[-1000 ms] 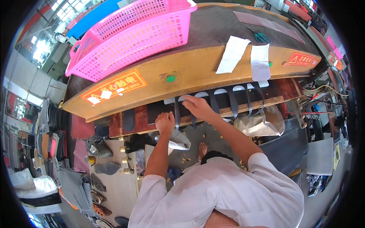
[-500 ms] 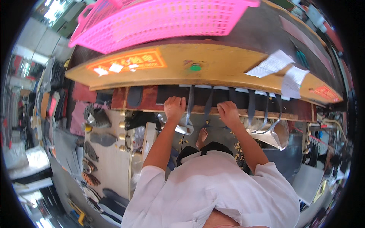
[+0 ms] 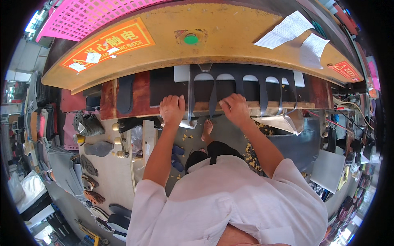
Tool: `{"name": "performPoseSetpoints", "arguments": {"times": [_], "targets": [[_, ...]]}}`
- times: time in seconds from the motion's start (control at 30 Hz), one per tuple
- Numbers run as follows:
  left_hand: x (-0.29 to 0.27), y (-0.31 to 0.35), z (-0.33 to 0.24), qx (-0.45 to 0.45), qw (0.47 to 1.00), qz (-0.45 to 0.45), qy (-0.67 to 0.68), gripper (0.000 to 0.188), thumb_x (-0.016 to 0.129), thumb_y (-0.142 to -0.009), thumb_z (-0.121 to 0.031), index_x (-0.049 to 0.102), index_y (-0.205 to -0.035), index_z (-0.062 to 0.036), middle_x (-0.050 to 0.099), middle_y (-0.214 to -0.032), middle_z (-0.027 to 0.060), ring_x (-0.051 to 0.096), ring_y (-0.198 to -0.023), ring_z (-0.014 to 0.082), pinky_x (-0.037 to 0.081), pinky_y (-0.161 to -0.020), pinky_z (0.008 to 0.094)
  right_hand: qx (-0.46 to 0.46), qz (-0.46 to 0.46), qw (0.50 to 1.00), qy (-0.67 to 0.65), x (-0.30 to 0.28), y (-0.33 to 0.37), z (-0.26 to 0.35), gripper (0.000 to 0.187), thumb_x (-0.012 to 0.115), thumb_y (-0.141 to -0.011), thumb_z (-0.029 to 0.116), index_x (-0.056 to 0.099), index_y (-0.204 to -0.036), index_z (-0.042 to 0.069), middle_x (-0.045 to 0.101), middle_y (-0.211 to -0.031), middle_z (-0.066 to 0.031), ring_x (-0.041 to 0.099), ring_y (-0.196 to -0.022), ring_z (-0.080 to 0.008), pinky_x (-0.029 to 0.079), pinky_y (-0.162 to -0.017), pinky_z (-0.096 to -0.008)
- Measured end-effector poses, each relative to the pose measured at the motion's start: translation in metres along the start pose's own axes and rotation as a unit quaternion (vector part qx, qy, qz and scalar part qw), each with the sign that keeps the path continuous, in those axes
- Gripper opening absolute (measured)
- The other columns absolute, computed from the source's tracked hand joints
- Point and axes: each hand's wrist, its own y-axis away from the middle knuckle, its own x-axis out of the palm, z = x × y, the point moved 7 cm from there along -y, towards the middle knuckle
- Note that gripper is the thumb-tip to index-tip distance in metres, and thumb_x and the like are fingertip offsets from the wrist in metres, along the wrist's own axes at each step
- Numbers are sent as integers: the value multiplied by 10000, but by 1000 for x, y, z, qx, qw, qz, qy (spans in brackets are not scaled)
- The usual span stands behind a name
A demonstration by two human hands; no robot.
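A dark sheet with a row of rounded cut-outs lies on a red-brown wooden board, beneath a yellow machine beam. From it several dark strips droop over the board's near edge. My left hand is closed at the sheet's near edge, left of the first strip. Between two strips, my right hand has its fingers curled over the same edge. The undersides of both hands are hidden. A dark sole-shaped piece lies on the board to the left.
A green button sits on the beam's front. Above it stands a pink basket. Paper sheets hang from the beam at right. A shiny tan sheet sags below the board. Yellow scraps litter the floor.
The view has tipped down and closer, so the beam looks larger and more of the cut sheet shows. Both hands stay at the sheet's near edge.
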Motion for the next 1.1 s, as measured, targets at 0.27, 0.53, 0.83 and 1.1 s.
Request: {"name": "performPoseSetpoints", "arguments": {"times": [0.27,0.53,0.83,1.1], "targets": [[-55,63,-47,-83,978,44,186,146,729,-962,-127,689,-843,-52,679,-861,131,647,-863,368,515,-811,509,80,10,993,-89,-31,-3,51,506,814,-916,386,742,-1337,114,668,-1368,-208,625,-1289,-415,519,-1074,-513],[-53,113,-84,125,989,25,74,328,785,-826,-130,797,-1152,-160,664,-1122,36,623,-1078,298,470,-890,464,136,91,980,112,56,-3,96,839,854,-749,459,619,-1511,197,348,-1676,-242,366,-1419,-620,392,-1148,-685],[-90,198,-95,99,987,28,120,320,790,-814,-89,791,-1128,-154,675,-1088,45,639,-1051,304,484,-900,465,315,-9,810,-494,-68,85,53,859,870,-750,278,633,-1549,66,699,-1405,-93,649,-1259,-241,506,-1101,-373],[-156,273,-59,-44,977,40,205,289,722,-889,-18,766,-1168,-77,675,-1110,144,648,-1028,356,532,-889,492,113,-36,992,-44,-83,115,67,637,851,-735,261,774,-1342,84,584,-1555,-151,562,-1383,-419,500,-1130,-504]]}}
